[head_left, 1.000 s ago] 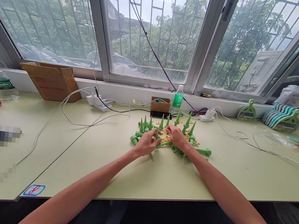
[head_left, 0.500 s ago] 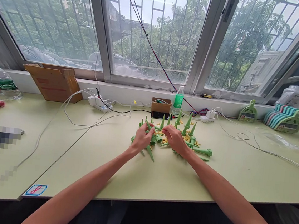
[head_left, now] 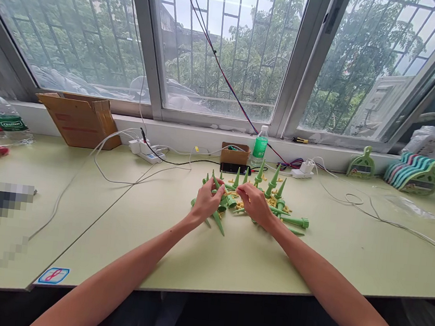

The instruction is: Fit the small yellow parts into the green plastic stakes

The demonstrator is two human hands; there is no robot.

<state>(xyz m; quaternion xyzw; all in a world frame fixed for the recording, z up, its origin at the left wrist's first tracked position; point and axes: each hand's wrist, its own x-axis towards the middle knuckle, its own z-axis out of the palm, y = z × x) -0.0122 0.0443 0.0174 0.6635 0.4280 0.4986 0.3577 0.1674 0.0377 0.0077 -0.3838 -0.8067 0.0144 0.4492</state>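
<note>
My left hand (head_left: 204, 203) is closed around a green plastic spike (head_left: 216, 182), its pointed end showing between thumb and fingers. Just to the right, my right hand (head_left: 257, 203) has its fingertips pinched together; whatever sits in them is too small or hidden to name. Both hands are over a pile of green spikes and small yellow plastic pieces (head_left: 274, 202). Several spikes stand upright behind the right hand, such as one green spike (head_left: 272, 183). Another, with a ridged cap (head_left: 303, 222), lies on its side at the right.
On the pale green table (head_left: 245, 265), a phone (head_left: 234, 168), small cardboard box (head_left: 234, 154) and green-labelled bottle (head_left: 260, 146) stand behind the pile. White cables (head_left: 391, 223) run along both sides. Small dustpans (head_left: 412, 173) are at the right, a large carton (head_left: 81, 121) at the left.
My hands have hardly moved. At the far right edge, another person's fingers and a teal object have gone out of view.
</note>
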